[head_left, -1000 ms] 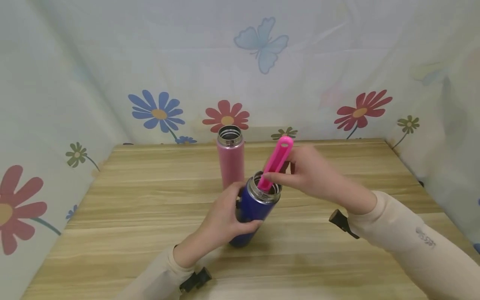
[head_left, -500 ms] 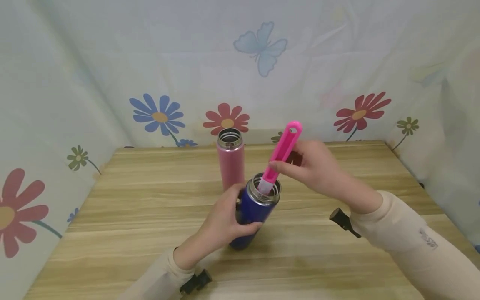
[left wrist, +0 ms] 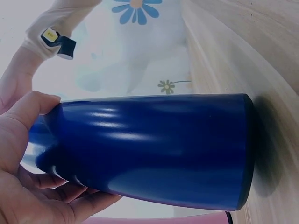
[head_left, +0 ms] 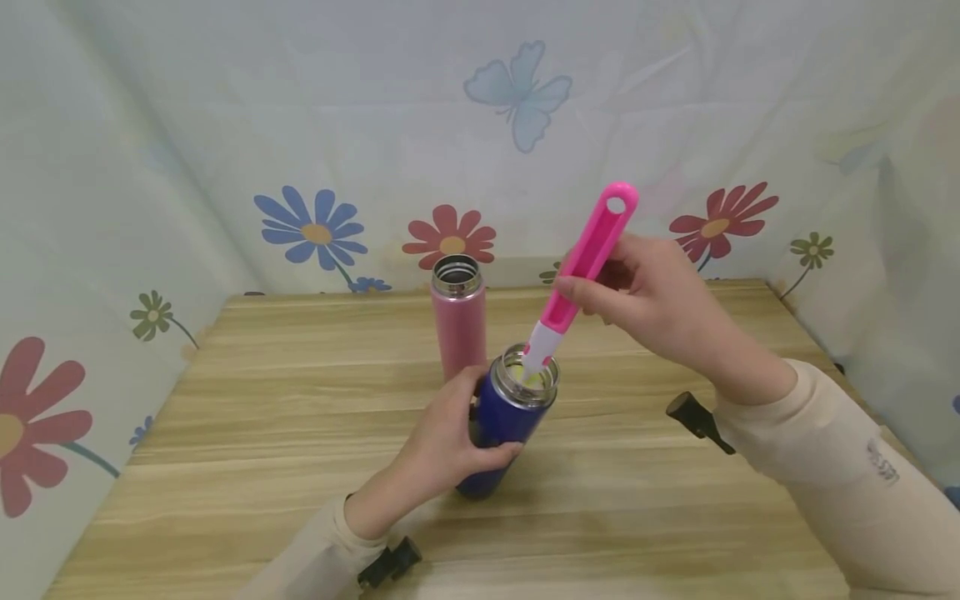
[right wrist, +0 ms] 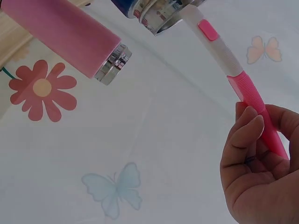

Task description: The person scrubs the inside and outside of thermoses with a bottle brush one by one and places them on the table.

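Fingers (right wrist: 245, 129) of right hand (head_left: 675, 308) pinch pink handle (head_left: 597, 240); left hand (head_left: 446, 442) wraps blue bottle (head_left: 513, 422), likely steadying its lean toward bench (head_left: 645, 517) right edge.

Cream sleeves (head_left: 321, 546) carry black wrist devices (head_left: 688, 412), with dark lettering (head_left: 882, 462) on the right sleeve (head_left: 806, 442)

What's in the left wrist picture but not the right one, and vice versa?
Only the left wrist view shows the left hand gripping the blue bottle, and that bottle's base. Only the right wrist view shows the pink handle in the right hand and the metal neck of the pink bottle. Both show parts of each bottle, the table and flowered backdrop.
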`<state>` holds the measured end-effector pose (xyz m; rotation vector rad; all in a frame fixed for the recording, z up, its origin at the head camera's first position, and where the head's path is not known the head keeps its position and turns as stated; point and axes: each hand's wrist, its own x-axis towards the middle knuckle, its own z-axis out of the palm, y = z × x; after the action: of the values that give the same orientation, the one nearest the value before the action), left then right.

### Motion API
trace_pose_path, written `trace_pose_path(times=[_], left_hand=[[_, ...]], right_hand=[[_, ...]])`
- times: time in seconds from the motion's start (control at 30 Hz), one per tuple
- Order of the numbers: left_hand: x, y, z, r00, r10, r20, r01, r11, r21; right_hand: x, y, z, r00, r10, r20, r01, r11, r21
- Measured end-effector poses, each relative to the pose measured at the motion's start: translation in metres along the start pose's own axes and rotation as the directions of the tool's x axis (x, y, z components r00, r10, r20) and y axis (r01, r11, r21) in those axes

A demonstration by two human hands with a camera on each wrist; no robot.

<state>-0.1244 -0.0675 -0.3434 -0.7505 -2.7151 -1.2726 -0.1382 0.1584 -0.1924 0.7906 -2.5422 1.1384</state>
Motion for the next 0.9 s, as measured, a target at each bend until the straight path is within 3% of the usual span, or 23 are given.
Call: trace_pose_path(times=[0.3, 0.43, 0.9], left_hand=[[0.0, -0.001, 0.001, 1.0, 0.021, -0.014, -0.021, 1.0, 0.006], [-0.001, -0.001, 0.001, 1.0, 0.022, -0.015, -0.022, 1.0, 0.012], [0.0, -0.001, -0.002, 0.999, -0.031, 0.024, 0.031, 0.999, -0.016]], right_hand=[[0.002, -0.006, -0.006, 0.998, -0.047, -0.031, 0.046, 0.999, -0.017], [0.002, -0.008, -0.01, 0.998, -0.033, -0.049, 0.031, 0.999, -0.037], [0.005, -0.018, -0.023, 0.994, -0.045, -0.103, 0.038, 0.997, -0.07]])
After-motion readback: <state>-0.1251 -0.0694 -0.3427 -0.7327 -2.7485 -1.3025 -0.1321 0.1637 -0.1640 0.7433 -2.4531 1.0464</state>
